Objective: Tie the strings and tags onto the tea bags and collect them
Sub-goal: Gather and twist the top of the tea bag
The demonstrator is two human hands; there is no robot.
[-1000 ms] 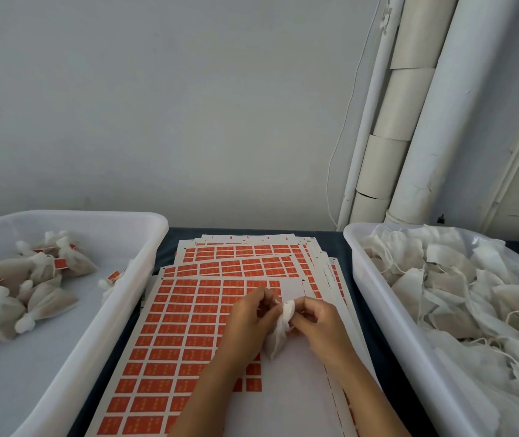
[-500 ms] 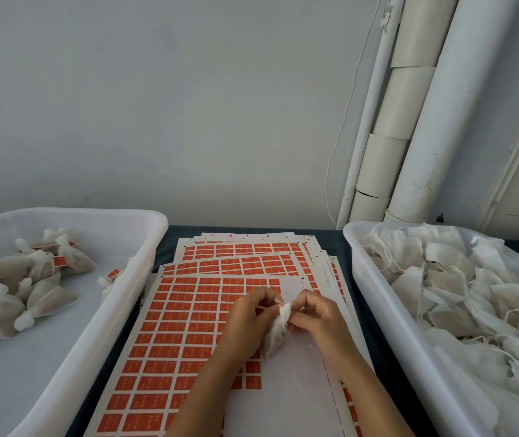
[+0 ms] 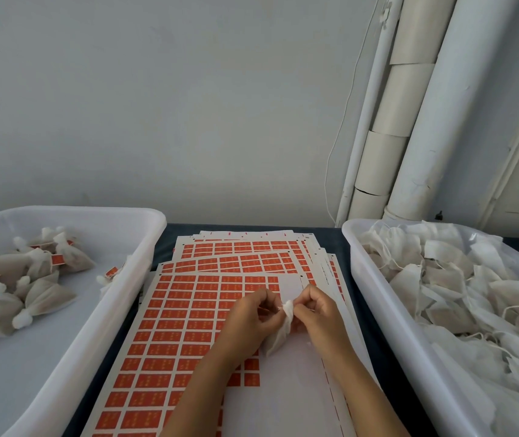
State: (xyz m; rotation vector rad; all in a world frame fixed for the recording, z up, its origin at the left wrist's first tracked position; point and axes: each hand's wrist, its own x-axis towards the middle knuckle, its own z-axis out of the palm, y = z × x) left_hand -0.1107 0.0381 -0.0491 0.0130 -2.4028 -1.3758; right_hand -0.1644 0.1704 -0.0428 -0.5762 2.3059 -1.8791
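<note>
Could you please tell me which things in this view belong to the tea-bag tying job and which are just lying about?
Part of the job:
- tea bag pinched by left hand and right hand
- tag sheets
- left tub of tied bags
- right tub of untied bags

Just there:
- pipes
- thin cable

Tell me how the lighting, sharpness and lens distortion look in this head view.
Head view: soft, even light with faint shadows and no glare; wide-angle bending curves the left tub rim and leans the pipes; the tea bag between left hand and right hand looks slightly soft.
</note>
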